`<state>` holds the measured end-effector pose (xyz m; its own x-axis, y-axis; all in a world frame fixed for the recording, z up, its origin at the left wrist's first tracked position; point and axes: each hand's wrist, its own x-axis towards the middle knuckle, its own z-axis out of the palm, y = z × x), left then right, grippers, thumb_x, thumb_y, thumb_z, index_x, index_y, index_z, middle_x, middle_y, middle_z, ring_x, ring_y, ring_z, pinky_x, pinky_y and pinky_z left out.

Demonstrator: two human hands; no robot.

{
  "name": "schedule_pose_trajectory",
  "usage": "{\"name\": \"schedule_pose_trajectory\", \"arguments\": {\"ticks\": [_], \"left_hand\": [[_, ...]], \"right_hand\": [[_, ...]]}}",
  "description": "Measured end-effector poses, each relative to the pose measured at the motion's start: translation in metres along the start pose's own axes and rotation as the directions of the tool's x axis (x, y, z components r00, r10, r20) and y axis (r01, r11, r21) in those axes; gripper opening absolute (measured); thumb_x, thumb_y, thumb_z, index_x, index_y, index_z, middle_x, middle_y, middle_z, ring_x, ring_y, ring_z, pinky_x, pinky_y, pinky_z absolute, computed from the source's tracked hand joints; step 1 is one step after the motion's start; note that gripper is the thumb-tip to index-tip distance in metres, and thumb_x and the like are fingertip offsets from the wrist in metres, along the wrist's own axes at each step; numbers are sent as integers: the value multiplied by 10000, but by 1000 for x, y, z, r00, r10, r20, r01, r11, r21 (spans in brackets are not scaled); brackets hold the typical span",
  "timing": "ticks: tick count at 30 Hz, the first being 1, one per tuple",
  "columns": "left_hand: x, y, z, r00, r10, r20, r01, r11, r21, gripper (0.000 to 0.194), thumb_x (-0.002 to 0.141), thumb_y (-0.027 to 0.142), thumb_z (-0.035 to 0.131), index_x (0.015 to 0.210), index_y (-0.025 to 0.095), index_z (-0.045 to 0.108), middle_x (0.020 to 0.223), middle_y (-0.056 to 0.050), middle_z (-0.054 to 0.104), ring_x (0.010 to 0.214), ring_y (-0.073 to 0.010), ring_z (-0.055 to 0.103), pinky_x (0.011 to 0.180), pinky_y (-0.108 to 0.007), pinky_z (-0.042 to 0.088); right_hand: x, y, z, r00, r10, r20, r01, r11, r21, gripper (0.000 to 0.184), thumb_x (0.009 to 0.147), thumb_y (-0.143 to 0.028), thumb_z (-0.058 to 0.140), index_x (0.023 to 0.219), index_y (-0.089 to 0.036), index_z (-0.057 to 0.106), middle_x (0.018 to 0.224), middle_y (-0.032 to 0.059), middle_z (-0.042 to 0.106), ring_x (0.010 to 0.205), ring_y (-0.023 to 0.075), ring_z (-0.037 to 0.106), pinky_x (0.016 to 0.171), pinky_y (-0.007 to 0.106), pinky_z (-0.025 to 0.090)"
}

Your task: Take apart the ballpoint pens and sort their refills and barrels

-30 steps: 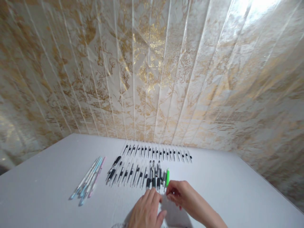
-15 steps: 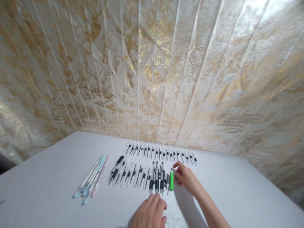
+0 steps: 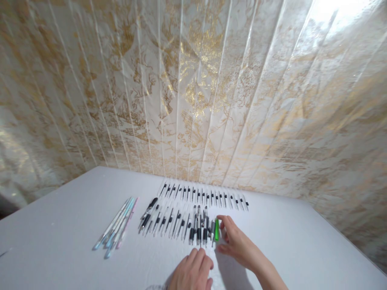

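Observation:
A bright green pen-shaped piece (image 3: 217,230) lies at the right end of the nearer row of pens (image 3: 171,221). My right hand (image 3: 235,239) is beside it, index finger by its far end and thumb apart near its close end; whether it touches the piece I cannot tell. My left hand (image 3: 193,270) lies on the table with bent fingers, its tips just below the black-grip pens (image 3: 198,234), and nothing shows in it. A grey-and-clear pen (image 3: 212,228) lies immediately left of the green piece.
Farther back runs a row of clear pens with black parts (image 3: 203,195). To the left lies a bundle of pale blue, white and pink pens (image 3: 116,225). A gold-patterned curtain (image 3: 193,100) hangs behind the white table (image 3: 66,225).
My right hand came from close by my left hand, up to the green piece's far end, then back a little with its fingers spread alongside. The green piece has tilted slightly. My left hand stays nearly still.

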<state>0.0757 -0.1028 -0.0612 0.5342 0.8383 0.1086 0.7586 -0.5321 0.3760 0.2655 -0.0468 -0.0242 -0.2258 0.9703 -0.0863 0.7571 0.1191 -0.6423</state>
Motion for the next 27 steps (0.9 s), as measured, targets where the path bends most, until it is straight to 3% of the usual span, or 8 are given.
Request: {"name": "schedule_pose_trajectory", "arguments": {"ticks": [10, 17, 22, 27], "left_hand": [[3, -4, 4, 1000, -3, 9, 3, 1000, 8, 234, 792, 87, 663, 975, 220, 606, 1013, -10, 656, 935, -203, 584, 767, -278, 439], [2, -8, 9, 1000, -4, 12, 4, 1000, 5, 225, 796, 90, 659, 966, 223, 599, 1000, -6, 646, 915, -199, 573, 744, -278, 413], [1, -9, 10, 1000, 14, -6, -14, 1000, 10, 229, 793, 78, 655, 955, 228, 592, 976, 1, 629, 900, -193, 562, 715, -274, 385], [1, -5, 8, 999, 36, 13, -37, 999, 19, 241, 789, 58, 649, 956, 219, 587, 945, 2, 620, 859, -189, 555, 681, -278, 372]], "right_hand": [[17, 4, 7, 995, -28, -97, 27, 1000, -11, 503, 639, -16, 521, 1116, -172, 489, 981, 43, 526, 727, 158, 584, 696, 286, 465], [21, 7, 7, 997, -18, -80, 16, 1000, -19, 526, 647, -13, 509, 1152, -156, 472, 985, 58, 542, 700, 152, 587, 690, 283, 475], [-11, 6, -6, 998, -23, -55, 22, 1000, -6, 443, 717, -65, 490, 1143, -188, 496, 997, 59, 558, 663, 140, 575, 681, 277, 482], [-60, 15, -9, 984, -68, 165, 64, 998, 24, 130, 740, -177, 605, 861, -226, 604, 902, 26, 574, 689, 136, 557, 640, 216, 449]]}}
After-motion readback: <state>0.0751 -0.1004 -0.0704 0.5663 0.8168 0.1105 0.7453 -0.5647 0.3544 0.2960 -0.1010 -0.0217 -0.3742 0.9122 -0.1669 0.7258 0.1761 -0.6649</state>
